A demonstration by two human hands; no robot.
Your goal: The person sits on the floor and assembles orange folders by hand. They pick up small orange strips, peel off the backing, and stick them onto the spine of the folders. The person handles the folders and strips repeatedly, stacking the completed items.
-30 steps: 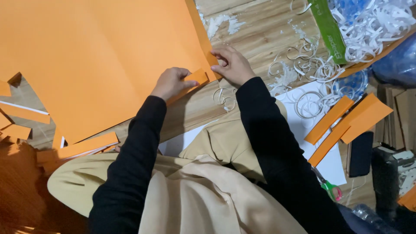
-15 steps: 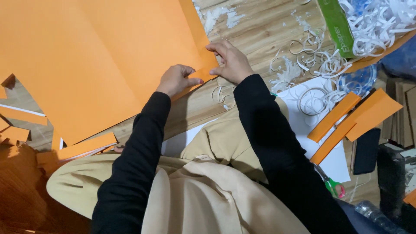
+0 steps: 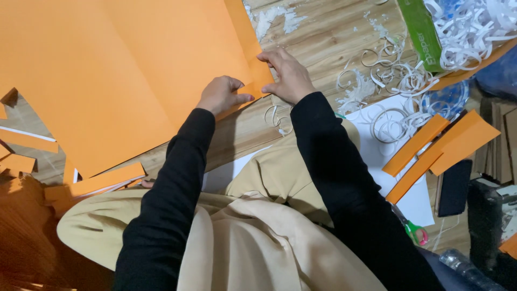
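A person in black sleeves and beige trousers is sitting on a wooden floor (image 3: 323, 37) and working at the near right corner of a large orange paper sheet (image 3: 107, 70), which is lying flat and filling the far left of the scene. The left hand (image 3: 222, 94) is curled loosely on the sheet's near edge, thumb pointing right and pinching the paper. The right hand (image 3: 288, 75) is just beside it, fingers bent and pressing down on a narrow folded strip along the sheet's right edge, thumb tucked under near the corner. The 2 hands are almost touching at that corner.

To the right, curly white paper shavings (image 3: 393, 75) are scattered over the floor, and a bigger heap of white shreds (image 3: 474, 27) is piling up at the far right beside a green packet (image 3: 423, 32). Nearer, 3 orange strips (image 3: 431, 151) are lying across a white sheet (image 3: 414, 199). A dark flat phone-like slab (image 3: 455, 188) is resting just right of them, and green-handled scissors (image 3: 414, 231) are showing near the person's right arm. On the left, orange offcuts (image 3: 97, 180) are lying near the knee.
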